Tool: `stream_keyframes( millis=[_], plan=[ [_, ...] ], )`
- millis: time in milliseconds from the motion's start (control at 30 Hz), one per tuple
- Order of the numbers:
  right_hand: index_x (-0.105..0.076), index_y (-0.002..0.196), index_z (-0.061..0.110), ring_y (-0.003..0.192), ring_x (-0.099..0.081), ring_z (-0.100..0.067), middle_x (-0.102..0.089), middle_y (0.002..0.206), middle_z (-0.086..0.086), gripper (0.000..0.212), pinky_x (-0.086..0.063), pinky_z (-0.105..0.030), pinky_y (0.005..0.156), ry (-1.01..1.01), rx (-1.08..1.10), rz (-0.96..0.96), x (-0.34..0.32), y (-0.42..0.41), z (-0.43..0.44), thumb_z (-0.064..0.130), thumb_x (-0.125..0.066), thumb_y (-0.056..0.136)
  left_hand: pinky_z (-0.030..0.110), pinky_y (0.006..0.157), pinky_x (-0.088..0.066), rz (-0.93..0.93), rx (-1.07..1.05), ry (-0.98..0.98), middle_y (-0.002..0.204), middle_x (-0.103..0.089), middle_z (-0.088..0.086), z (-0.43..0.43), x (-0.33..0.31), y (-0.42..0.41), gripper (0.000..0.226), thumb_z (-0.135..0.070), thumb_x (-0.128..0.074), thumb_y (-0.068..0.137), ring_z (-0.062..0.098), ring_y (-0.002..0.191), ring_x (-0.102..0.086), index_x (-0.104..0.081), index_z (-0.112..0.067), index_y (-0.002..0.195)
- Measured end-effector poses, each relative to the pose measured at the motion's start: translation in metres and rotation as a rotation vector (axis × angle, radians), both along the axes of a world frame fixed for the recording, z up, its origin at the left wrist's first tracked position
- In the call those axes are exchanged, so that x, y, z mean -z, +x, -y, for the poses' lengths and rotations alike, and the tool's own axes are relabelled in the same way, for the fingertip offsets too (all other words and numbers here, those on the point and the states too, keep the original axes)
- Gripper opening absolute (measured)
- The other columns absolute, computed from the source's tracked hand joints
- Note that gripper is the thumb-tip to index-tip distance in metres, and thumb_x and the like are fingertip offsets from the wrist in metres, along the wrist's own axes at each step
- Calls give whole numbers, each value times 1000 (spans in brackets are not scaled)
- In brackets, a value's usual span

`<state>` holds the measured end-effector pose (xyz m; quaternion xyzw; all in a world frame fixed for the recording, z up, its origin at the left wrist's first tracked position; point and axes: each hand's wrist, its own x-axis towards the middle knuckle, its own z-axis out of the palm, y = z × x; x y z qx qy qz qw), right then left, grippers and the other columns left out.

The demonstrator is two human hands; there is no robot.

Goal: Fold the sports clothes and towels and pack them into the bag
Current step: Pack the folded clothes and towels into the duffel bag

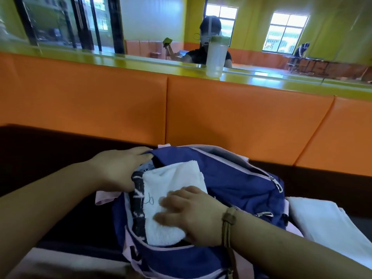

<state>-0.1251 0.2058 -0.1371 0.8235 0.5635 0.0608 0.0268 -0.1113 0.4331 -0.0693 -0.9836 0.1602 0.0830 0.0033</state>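
The folded white towel (pixel 173 178) lay half inside the mouth of the blue bag (pixel 231 178), over a dark patterned garment (pixel 138 198). The left hand (pixel 118 168) gripped the bag's rim, holding it open. The right hand (pixel 193 214) lay flat, fingers spread, pressing the towel down. A hard shove would likely bunch the fold, and a slipped rim could close the opening.

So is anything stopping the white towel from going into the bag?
Nothing visible does. The white towel sits partly inside the bag; the left hand holds the opening apart, and the right hand presses it down beside a dark patterned cloth.
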Motion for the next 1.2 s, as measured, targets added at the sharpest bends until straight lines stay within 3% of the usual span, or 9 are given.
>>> stream_keyframes(
  millis=[200,267,367,467,667,900,1067,1133,1200],
  plan=[
    [-51,134,24,138,-29,-16,-41,145,2,65,-20,-36,115,-16,175,-567,-27,11,-6,51,-60,76,32,79,-51,-47,15,20,148,-17,-23,-4,-4,3,80,-23,-61,71,6,116,-48,-28,-39,142],
    [-45,138,28,140,-23,-20,-33,150,-1,62,-21,-41,116,-70,201,-463,-35,20,-4,45,-64,82,32,78,-51,-43,2,40,148,-16,-22,-3,-6,3,81,-22,-61,72,7,116,-48,-26,-37,143],
    [-21,141,51,144,7,-24,3,158,6,72,-2,-49,115,-251,206,-160,-28,21,-6,65,-54,79,31,77,-51,-31,-3,67,151,-13,-21,1,-7,3,83,-22,-61,72,8,116,-49,-23,-36,144],
    [-11,143,52,142,21,-29,14,158,4,71,9,-52,112,-299,149,-100,-11,17,-22,72,-41,82,28,73,-51,-3,8,75,151,-12,-22,7,-5,3,90,-21,-62,72,6,109,-49,-14,-36,147],
    [1,142,52,141,23,-34,18,157,2,74,7,-55,112,-307,352,-211,12,28,-53,77,-31,81,32,79,-53,71,-16,55,150,-6,-27,5,-2,7,102,-5,-58,72,12,125,-44,1,-37,149],
    [7,143,50,141,23,-33,20,156,4,80,6,-56,112,-193,575,-399,24,32,-63,78,-34,79,35,84,-50,116,-8,20,150,-16,-21,9,3,9,94,0,-49,78,14,120,-46,0,-36,150],
    [5,144,47,140,24,-35,20,156,2,83,9,-57,110,-147,604,-459,24,27,-65,74,-40,80,29,85,-48,102,-16,-20,155,-7,-22,7,8,7,95,-2,-50,80,12,124,-42,5,-38,149],
    [-9,146,43,142,14,-37,7,159,-1,79,7,-58,111,-118,567,-485,18,28,-64,71,-43,81,28,94,-42,121,-32,-16,156,-6,-20,8,9,4,89,-14,-54,84,12,132,-33,1,-39,149],
    [-34,141,32,141,-16,-35,-27,152,-5,66,-5,-54,115,-83,475,-437,4,26,-56,66,-43,85,36,106,-31,186,-51,12,156,-12,-17,10,5,-2,75,-29,-55,87,14,137,-23,-12,-39,148]
  ],
)
